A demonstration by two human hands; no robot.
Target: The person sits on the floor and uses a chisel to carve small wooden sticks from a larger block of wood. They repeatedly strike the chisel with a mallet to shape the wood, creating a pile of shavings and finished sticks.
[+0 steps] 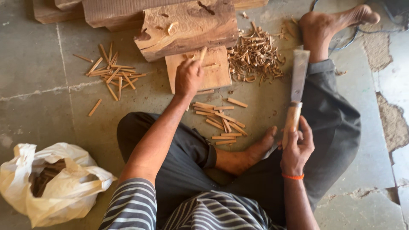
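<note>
at left: white bag [64, 191] holds wood pieces | left hand [188, 79] pinches stick [203, 54] | right hand [297, 147] grips blade [299, 74]

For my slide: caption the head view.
Left hand steadies a stick on a wooden block; right hand holds a knife.

White plastic bag [55, 183] of wood bits sits at lower left on grey stone floor [34, 106]. Loose pile of cut sticks [113, 74] lies upper left; curled shavings [255, 55] heap at top ctr-right, beside rough timber blocks [106, 12].
</note>
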